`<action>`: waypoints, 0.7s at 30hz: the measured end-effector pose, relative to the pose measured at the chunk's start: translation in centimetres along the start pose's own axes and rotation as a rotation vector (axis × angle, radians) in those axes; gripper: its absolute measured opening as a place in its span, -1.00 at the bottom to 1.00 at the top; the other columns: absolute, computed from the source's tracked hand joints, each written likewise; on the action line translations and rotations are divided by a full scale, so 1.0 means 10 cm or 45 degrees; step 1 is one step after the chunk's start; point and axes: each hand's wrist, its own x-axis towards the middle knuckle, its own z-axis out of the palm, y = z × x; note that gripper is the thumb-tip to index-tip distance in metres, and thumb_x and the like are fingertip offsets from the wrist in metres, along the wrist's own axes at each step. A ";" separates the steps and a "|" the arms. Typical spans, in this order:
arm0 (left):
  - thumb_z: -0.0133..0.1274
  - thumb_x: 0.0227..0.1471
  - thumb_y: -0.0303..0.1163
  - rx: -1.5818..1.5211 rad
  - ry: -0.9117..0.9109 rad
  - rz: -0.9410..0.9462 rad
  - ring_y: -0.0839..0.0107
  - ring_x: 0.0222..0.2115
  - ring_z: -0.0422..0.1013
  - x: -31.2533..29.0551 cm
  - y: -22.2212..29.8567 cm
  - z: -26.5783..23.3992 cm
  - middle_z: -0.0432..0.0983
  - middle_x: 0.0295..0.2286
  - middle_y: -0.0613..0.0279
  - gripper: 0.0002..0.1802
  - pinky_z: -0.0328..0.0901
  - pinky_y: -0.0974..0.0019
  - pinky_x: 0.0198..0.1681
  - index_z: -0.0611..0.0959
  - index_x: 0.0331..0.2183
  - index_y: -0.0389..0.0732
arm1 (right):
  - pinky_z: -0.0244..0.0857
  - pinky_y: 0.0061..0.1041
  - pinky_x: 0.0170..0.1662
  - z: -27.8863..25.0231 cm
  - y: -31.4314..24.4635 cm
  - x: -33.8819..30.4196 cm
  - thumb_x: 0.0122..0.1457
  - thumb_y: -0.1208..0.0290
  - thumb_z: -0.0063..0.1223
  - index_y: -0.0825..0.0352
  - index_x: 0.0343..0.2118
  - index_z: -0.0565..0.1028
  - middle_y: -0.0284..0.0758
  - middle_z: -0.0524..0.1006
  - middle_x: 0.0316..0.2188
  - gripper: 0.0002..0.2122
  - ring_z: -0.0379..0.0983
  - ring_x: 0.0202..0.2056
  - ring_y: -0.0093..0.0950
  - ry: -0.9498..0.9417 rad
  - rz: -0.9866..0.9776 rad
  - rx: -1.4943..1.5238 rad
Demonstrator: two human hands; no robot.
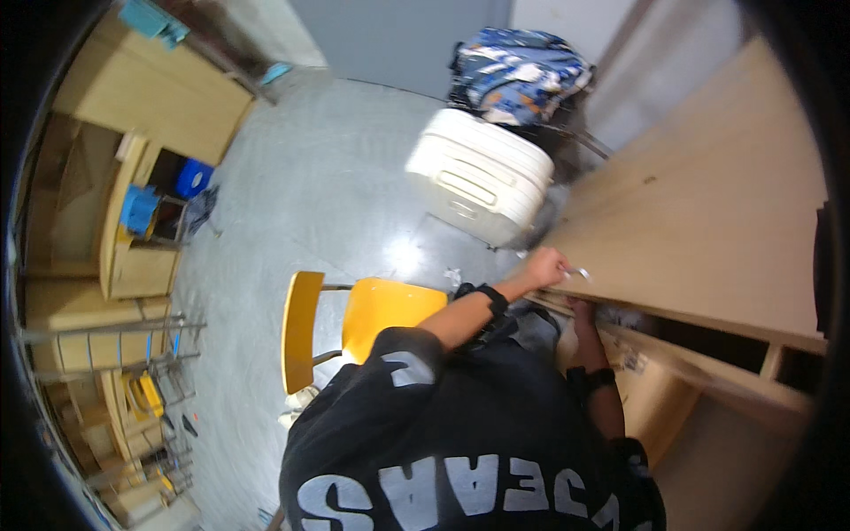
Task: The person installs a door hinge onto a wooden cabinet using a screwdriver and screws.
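Note:
My left hand, fingers closed, pinches a small shiny metal thing at the edge of the pale wooden desk top. Its exact kind is too small and blurred to tell. Just below that edge, my right hand reaches to the wooden drawer, which is pulled out partway with a dark gap above it. The right fingers are mostly hidden under the desk edge, so I cannot tell what they grip. Black bands sit on both forearms.
A cream suitcase stands beyond my hands, with a blue patterned bag behind it. A yellow chair is at my left. Wooden desks and a metal ladder line the far left. White scraps lie on the grey floor.

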 end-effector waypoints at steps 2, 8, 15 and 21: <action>0.18 -0.34 -0.40 0.103 0.020 0.060 0.17 -0.54 0.47 0.01 -0.12 0.01 0.52 -0.58 0.08 -0.79 0.36 0.23 -0.42 0.68 -0.47 -0.10 | 0.26 -0.56 -0.54 0.04 -0.10 -0.04 0.17 0.33 -0.25 0.36 -0.36 0.40 -0.32 0.43 -0.61 -0.78 0.37 -0.60 -0.52 -0.016 -0.036 -0.090; 0.18 -0.34 -0.45 0.085 -0.027 -0.008 0.22 -0.56 0.48 -0.02 -0.03 -0.02 0.51 -0.60 0.02 -0.79 0.36 0.28 -0.44 0.66 -0.46 -0.19 | 0.29 -0.59 -0.55 0.12 -0.25 -0.17 0.18 0.32 -0.24 0.35 -0.34 0.41 -0.32 0.44 -0.59 -0.78 0.39 -0.58 -0.54 -0.001 -0.051 -0.154; 0.17 -0.35 -0.54 -0.053 -0.025 -0.081 0.32 -0.57 0.49 -0.04 0.01 -0.06 0.51 -0.60 0.03 -0.77 0.35 0.34 -0.46 0.64 -0.45 -0.28 | 0.33 -0.62 -0.53 0.27 -0.46 -0.08 0.17 0.31 -0.21 0.33 -0.30 0.43 -0.31 0.45 -0.53 -0.78 0.41 -0.55 -0.56 -0.218 0.128 -0.379; 0.17 -0.34 -0.56 -0.052 -0.053 -0.124 0.38 -0.57 0.48 -0.04 0.00 -0.04 0.52 -0.60 0.04 -0.78 0.35 0.37 -0.45 0.64 -0.45 -0.30 | 0.16 -0.63 -0.57 0.32 -0.42 -0.22 0.12 0.28 -0.15 0.32 -0.45 0.42 -0.39 0.42 -0.63 -0.80 0.33 -0.62 -0.62 -0.005 -0.038 -0.008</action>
